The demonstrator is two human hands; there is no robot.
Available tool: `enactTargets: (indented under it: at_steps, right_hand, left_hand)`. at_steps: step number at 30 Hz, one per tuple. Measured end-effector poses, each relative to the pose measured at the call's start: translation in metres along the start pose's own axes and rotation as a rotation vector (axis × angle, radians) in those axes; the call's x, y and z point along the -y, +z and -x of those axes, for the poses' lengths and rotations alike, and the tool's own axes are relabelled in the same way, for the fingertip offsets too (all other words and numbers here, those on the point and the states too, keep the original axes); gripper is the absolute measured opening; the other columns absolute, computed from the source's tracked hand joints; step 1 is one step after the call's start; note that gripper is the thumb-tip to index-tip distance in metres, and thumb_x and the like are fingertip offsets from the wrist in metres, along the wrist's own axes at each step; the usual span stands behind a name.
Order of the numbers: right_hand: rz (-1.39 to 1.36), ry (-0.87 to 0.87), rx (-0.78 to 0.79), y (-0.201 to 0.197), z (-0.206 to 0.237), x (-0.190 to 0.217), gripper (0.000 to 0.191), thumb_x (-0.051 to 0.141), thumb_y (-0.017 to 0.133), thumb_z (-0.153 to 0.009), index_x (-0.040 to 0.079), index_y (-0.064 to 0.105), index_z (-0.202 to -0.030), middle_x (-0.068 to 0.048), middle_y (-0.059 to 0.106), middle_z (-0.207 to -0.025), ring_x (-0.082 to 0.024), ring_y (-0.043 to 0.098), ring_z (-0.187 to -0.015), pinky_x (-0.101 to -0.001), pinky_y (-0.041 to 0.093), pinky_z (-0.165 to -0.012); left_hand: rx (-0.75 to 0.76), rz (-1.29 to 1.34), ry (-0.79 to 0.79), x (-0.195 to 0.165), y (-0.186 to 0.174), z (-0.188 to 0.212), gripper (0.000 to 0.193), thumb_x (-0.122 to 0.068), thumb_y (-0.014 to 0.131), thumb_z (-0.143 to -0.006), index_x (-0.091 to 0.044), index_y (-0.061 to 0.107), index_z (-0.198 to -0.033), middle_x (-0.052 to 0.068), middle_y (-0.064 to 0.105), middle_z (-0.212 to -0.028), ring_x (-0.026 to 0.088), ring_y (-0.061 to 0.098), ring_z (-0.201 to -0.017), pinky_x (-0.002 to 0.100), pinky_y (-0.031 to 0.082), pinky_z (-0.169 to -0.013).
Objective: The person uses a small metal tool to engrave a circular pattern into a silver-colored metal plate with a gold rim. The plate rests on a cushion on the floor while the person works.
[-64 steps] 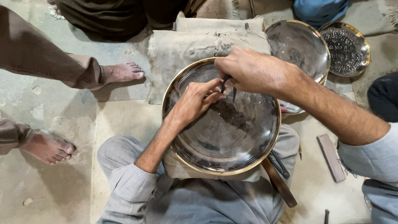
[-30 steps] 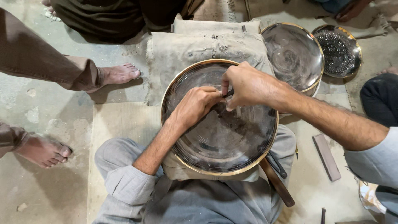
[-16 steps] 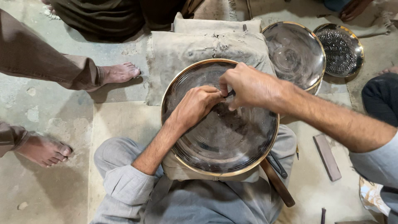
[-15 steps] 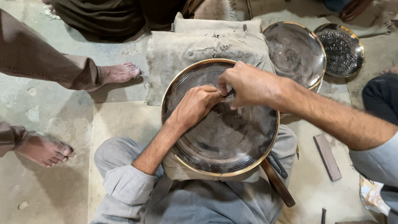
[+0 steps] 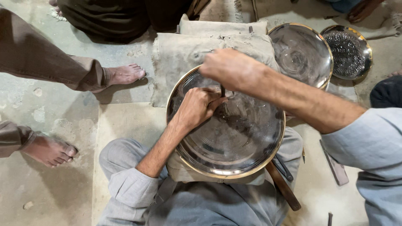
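Grey concrete floor (image 5: 63, 125), dusty and rough, fills the scene, and on it lies a folded piece of sackcloth (image 5: 188, 54). Closed around a thin dark tool (image 5: 222, 91), the fingers (image 5: 213, 102) of the left hand (image 5: 197, 106) pinch it near its lower part; the tool stands almost upright, with its long axis running up and down in the view and its lower end pointing into the big round metal tray (image 5: 228, 146). The right hand (image 5: 228, 67) is curled into a fist just above the top of this tool; it looks blurred, and I cannot tell what it grips, because nothing of it shows out of the fist. The tray has a shiny silver inside with ring marks and a golden rim, and it rests on the person's lap, over the grey trousers and partly over the sackcloth. Just beside the tray, at its lower right edge, a wooden handle (image 5: 284, 187) sticks out in diagonal direction. Further up to the right two more round trays stand: a plain shiny one (image 5: 302, 54) and a smaller one with a dotted pattern (image 5: 347, 52). On the left side two bare feet (image 5: 123, 74) (image 5: 49, 151) of other people rest on the floor.
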State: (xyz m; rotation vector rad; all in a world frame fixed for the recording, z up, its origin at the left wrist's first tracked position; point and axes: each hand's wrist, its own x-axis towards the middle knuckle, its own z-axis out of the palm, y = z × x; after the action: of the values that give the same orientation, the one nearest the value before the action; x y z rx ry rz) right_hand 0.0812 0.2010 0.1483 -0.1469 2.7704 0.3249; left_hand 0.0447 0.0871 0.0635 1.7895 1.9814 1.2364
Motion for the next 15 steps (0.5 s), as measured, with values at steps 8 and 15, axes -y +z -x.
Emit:
enactTargets:
  at_steps: [8,15]
  right_hand:
    - [0.253,-0.266,-0.067,0.001,-0.005,0.019,0.012,0.007,0.07,-0.094,0.003,0.077,-0.086,-0.011,0.076,-0.083,-0.016,0.073,-0.069,-0.0275,0.061,-0.055]
    - [0.109,-0.009,0.06,0.013,0.011,0.02,0.007,0.011,0.075,-0.089,0.005,0.075,-0.091,-0.011,0.075,-0.084,-0.019,0.074,-0.067,-0.0304,0.064,-0.057]
  left_hand:
    - [0.02,0.026,-0.049,0.006,-0.001,0.006,0.017,-0.02,0.077,-0.09,-0.003,0.078,-0.093,0.012,0.077,-0.086,0.029,0.074,-0.074,0.04,0.059,-0.069]
    - [0.146,-0.02,-0.119,0.01,-0.002,0.005,0.017,-0.021,0.079,-0.092,-0.005,0.077,-0.091,0.011,0.077,-0.089,0.027,0.074,-0.078,0.04,0.059,-0.078]
